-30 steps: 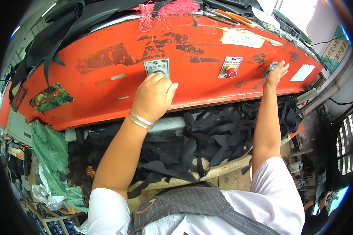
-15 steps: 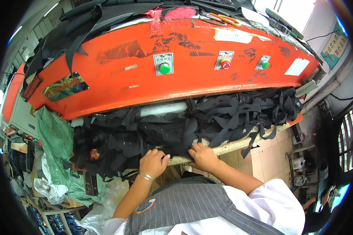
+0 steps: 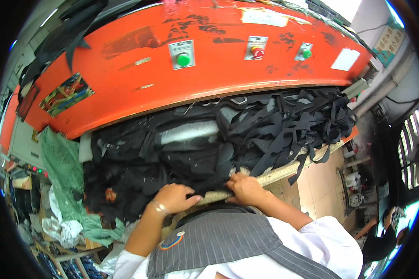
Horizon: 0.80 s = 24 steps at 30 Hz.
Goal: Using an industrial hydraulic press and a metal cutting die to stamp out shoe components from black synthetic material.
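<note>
A tangled mass of black fabric scraps and strips (image 3: 191, 158) covers the bed below a red machine front. Closed on the near edge of this fabric is my left hand (image 3: 174, 198), its thumb pointing right along the board's rim. My right hand (image 3: 246, 188) has its fingers curled over the fabric beside the pale board edge (image 3: 277, 174). Both sets of fingertips are partly hidden by cloth. A white block (image 3: 188, 132) shows through a gap in the scraps, and a bent metal piece (image 3: 239, 100) lies behind it.
The red machine panel (image 3: 139, 93) carries a green button (image 3: 183, 59), a red button (image 3: 257, 52) and a smaller green button (image 3: 306, 54). A green sack (image 3: 60, 172) hangs at the left. Shelving (image 3: 358, 181) stands to the right above a tiled floor (image 3: 319, 186).
The view has shifted, so the panel sits higher and more of the bed's back shows. My left hand has moved left, away from my right hand, which stays near the board edge.
</note>
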Motion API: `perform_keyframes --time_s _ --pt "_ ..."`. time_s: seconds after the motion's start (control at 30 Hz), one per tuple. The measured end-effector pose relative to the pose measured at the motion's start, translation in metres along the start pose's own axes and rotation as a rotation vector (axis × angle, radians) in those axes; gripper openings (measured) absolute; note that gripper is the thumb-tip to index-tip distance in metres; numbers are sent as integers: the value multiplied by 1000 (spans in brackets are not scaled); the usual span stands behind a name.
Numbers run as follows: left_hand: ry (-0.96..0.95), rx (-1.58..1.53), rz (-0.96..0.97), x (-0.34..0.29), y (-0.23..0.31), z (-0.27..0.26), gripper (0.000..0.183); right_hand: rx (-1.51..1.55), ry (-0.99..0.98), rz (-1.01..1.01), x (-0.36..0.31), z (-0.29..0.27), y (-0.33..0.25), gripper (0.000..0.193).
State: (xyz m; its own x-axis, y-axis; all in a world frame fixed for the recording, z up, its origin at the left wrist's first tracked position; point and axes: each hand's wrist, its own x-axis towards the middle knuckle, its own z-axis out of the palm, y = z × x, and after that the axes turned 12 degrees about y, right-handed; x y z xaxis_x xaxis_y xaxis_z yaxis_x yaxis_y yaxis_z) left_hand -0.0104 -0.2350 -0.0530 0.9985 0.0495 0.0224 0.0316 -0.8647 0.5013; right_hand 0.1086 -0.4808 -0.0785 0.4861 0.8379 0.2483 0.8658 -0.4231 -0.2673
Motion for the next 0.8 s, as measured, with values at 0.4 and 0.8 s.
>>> perform_keyframes --time_s 0.4,0.8 --pt "757 40 144 97 -75 7 21 -113 316 -164 161 -22 67 43" --pt "771 32 272 103 -34 -17 6 -234 -398 27 191 -35 64 49"
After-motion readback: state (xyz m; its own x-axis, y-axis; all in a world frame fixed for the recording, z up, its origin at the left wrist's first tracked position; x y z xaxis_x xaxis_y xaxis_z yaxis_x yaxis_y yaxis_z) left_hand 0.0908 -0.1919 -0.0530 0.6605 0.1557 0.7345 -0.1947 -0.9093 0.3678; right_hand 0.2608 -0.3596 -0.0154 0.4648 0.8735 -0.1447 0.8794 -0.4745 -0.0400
